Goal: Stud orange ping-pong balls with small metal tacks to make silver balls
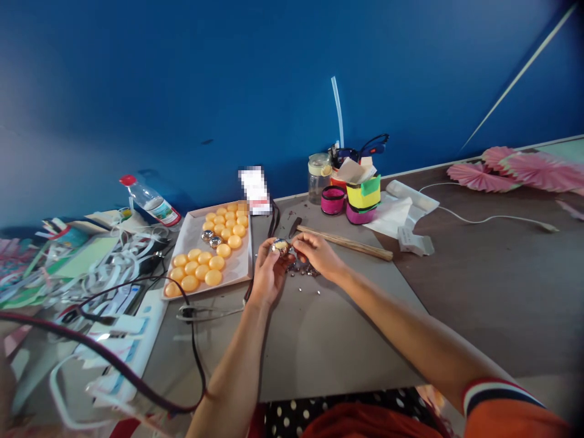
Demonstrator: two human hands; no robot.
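My left hand [269,274] is closed around a small yellow-orange ball [280,246] partly covered with shiny silvery pieces. Right beside the ball, the fingers of my right hand [317,254] are pinched together; whatever lies between the fingertips is too small to make out. Beneath the hands, small shiny beads [311,271] are scattered on the grey mat [328,347]. To the left, a shallow white box [235,267] holds many plain yellow-orange balls [213,277] and two silver-covered balls [215,242].
A hammer [347,242] lies just beyond my right hand. Behind it stand a glass jar [318,182] and a yellow fabric-covered holder [364,194]. Dark cables [114,362] and tangled white strips [109,267] crowd the left. A plastic bottle [157,204] leans near the wall.
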